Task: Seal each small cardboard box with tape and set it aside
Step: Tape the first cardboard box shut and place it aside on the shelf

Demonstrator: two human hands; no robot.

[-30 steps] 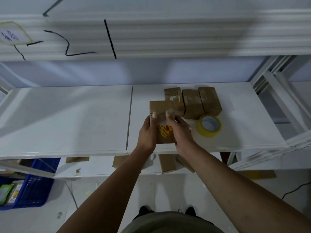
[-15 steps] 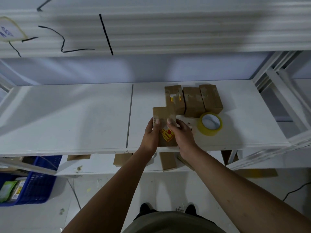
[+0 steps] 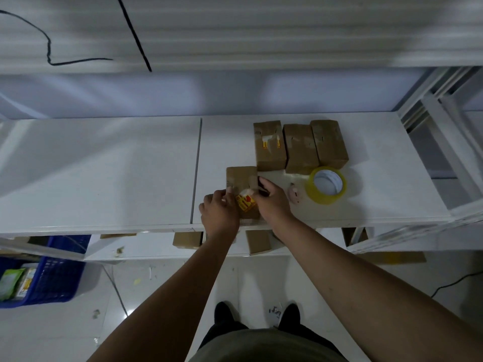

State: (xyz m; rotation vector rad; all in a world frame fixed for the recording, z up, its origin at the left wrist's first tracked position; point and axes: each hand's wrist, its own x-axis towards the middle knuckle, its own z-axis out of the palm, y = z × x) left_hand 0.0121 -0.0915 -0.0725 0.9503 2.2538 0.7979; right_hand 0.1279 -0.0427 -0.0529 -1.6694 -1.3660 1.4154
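A small brown cardboard box (image 3: 240, 177) with a yellow and red sticker lies flat on the white shelf (image 3: 104, 173) near its front edge. My left hand (image 3: 219, 212) grips its left side, fingers curled at the edge. My right hand (image 3: 273, 202) holds its right side, thumb on the top face. Three more small boxes (image 3: 300, 147) with tape on them stand in a row just behind. A roll of yellowish clear tape (image 3: 326, 185) lies flat to the right.
A small pinkish object (image 3: 295, 193) lies between my right hand and the tape roll. Cardboard boxes (image 3: 257, 241) sit on the lower shelf. A blue basket (image 3: 49, 273) stands on the floor at left. White shelf posts (image 3: 449, 142) rise at right.
The box has come down from a tilted, lifted hold and now lies flat on the shelf, closer to the front edge. Both hands stayed on its sides.
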